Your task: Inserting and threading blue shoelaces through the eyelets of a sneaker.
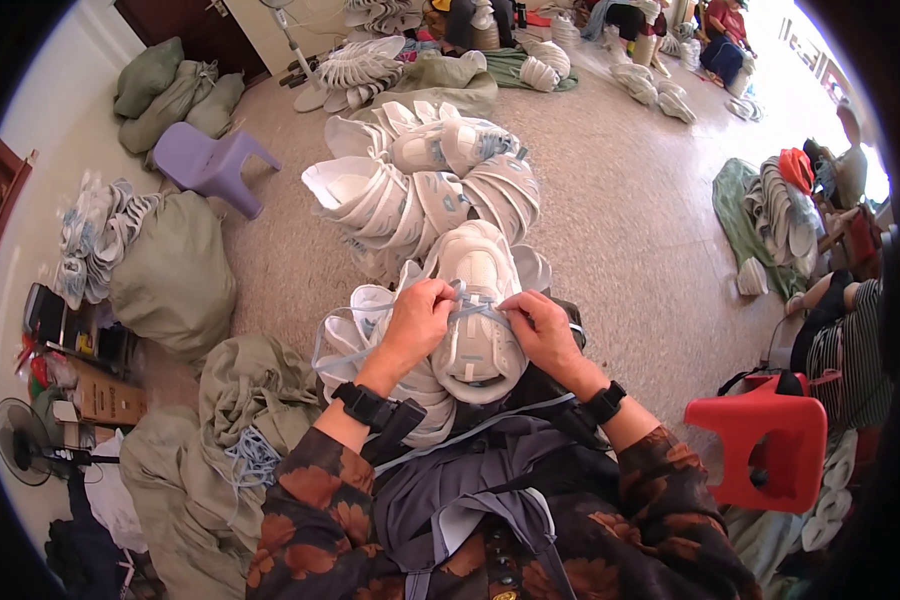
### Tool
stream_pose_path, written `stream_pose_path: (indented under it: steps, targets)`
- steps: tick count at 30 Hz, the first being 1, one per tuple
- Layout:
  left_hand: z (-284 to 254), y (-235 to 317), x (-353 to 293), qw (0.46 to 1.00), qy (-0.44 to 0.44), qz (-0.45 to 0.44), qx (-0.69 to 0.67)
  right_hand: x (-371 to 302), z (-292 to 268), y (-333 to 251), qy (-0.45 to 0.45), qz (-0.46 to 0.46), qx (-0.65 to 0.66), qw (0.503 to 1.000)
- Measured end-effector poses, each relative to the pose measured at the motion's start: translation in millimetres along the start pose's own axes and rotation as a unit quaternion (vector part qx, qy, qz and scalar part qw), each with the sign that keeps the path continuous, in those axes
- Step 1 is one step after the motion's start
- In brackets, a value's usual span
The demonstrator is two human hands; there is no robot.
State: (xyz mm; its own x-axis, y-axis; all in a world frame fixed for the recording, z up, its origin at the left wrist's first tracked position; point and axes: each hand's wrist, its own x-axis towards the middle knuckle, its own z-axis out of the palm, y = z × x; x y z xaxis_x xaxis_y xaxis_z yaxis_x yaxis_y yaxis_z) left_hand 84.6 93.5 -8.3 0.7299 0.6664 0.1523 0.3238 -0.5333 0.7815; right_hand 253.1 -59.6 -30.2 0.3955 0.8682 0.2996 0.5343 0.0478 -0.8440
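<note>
Between the left hand and the right hand, whose fingers pinch the blue lace, sits a white shoe, probably light and soft-topped, best steadied by its sides, the limp lace best gripped close in.

A white wall lines the left edge of the speckled beige floor, a dark reddish-brown door its far left corner. A lilac plastic chair stands nearby, a red plastic seat toward the right edge; daylight floods the far right corner.
</note>
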Motion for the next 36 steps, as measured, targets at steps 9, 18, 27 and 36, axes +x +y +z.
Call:
stream_pose_path:
  steps: [9, 18, 27, 36]
  targets:
    - [6, 45, -23, 0.989, 0.138, -0.026, 0.035, 4, -7, 7, 0.001, -0.015, -0.007, 1.000]
    - [58, 50, -57, 0.961, 0.039, -0.122, -0.245, 9, -4, 14, 0.005, -0.023, -0.013, 1.000]
    - [70, 67, -56, 0.902, 0.053, -0.235, -0.359, 1, -14, 5, -0.017, 0.072, 0.055, 0.996]
    - [73, 65, -61, 0.886, 0.057, -0.223, -0.402, 0, -13, -4, -0.020, -0.006, -0.016, 1.000]
